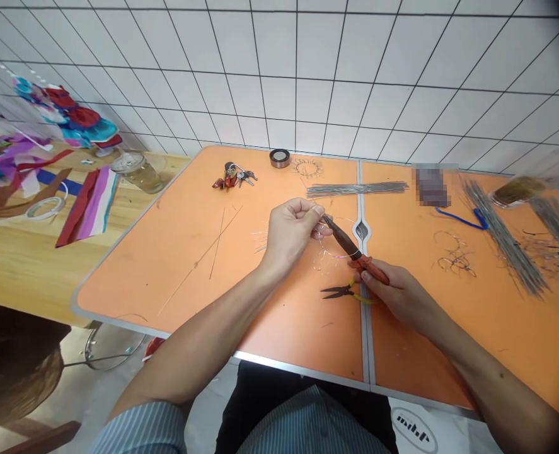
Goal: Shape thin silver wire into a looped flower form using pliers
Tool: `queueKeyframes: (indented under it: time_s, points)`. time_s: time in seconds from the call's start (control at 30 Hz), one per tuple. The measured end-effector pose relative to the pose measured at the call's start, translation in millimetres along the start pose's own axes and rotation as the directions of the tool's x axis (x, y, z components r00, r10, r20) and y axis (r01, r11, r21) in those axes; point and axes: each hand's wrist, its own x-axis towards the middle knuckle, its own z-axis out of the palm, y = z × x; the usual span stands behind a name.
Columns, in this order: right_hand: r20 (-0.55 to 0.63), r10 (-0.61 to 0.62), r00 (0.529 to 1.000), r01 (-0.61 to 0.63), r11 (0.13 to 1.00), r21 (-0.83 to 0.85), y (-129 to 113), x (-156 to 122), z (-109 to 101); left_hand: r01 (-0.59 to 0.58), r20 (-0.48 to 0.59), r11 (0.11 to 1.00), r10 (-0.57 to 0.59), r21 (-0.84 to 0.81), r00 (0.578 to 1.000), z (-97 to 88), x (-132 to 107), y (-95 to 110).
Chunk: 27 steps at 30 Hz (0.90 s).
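My right hand point(395, 287) is closed around the red handles of a soldering-iron-like pair of long-nosed pliers point(343, 238), whose dark jaws point up and left. Their tip meets the fingertips of my left hand point(293, 227), which pinches a thin wire ring point(336, 256) with small loops along it. The ring hangs below the pliers, partly hidden by fingers and jaws. Just under them, a smaller pair of pliers with yellow handles point(338, 292) lies on the orange table point(279, 321). Thin loose wires point(217, 243) lie left of my left hand.
A bundle of straight wires point(357, 188) lies behind my hands, near a roll of tape point(280, 157) and keys point(246, 176). More wire bundles point(508, 243) and tangled wire point(454, 255) are at right. A glass jar point(137, 171) and ribbons point(87, 205) stand left, against the tiled wall.
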Motion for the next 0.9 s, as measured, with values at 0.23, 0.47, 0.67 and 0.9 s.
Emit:
queueKeyframes:
  time_s: [0.23, 0.47, 0.67, 0.9]
  points:
    - [0.096, 0.000, 0.995, -0.018, 0.984, 0.179, -4.7, 0.8, -3.5, 0.021, 0.013, 0.999, -0.020, -0.035, 1.000, -0.8, 1.5, -3.7]
    - [0.141, -0.011, 0.990, -0.023, 0.971, 0.238, -5.4, 0.1, -3.2, 0.030, 0.028, 0.999, -0.029, -0.043, 0.999, 0.1, -0.8, -2.1]
    - [0.131, -0.018, 0.991, -0.013, 0.972, 0.235, -6.8, -0.6, -2.6, 0.011, 0.041, 0.999, -0.010, -0.044, 0.999, 0.4, -1.0, -2.3]
    - [0.150, -0.032, 0.988, -0.005, 0.969, 0.245, -11.9, 0.0, -2.6, 0.008, 0.037, 0.999, -0.007, -0.033, 0.999, 0.4, -1.4, -2.4]
